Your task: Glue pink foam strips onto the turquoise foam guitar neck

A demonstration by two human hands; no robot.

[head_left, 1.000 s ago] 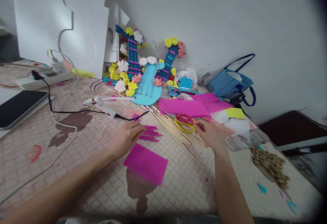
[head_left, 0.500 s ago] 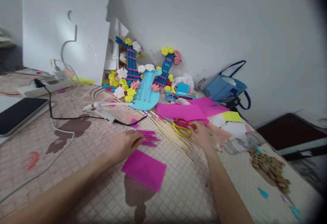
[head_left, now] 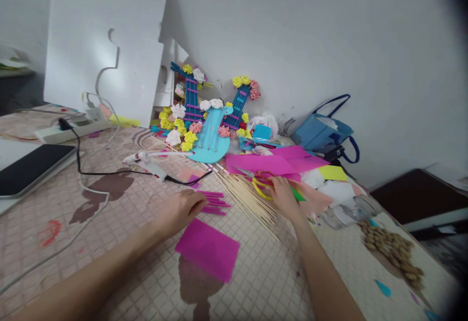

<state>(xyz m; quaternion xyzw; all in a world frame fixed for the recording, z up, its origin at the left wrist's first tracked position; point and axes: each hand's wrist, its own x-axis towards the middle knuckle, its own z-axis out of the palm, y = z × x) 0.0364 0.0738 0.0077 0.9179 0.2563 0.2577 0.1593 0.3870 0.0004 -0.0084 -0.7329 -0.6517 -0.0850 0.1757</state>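
Left of the slender wooden skewers [head_left: 249,199], my curled left hand [head_left: 183,209] hides the left ends of thin magenta sticks [head_left: 215,195]; whether it grips them I can't tell. Above the skewers' right side, my right hand [head_left: 285,196] clasps loop-handled scissors [head_left: 260,190], partly covering them.

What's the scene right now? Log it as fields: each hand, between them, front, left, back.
Left hand: over the near ends of the magenta sticks
Right hand: at the scissors handles; grip unclear
Between hands: wooden skewers, lying loosely bunched
Front: magenta paper sheet, flat
Left: glue gun, on its side
Back: light-blue guitar-shaped piece, among paper flowers
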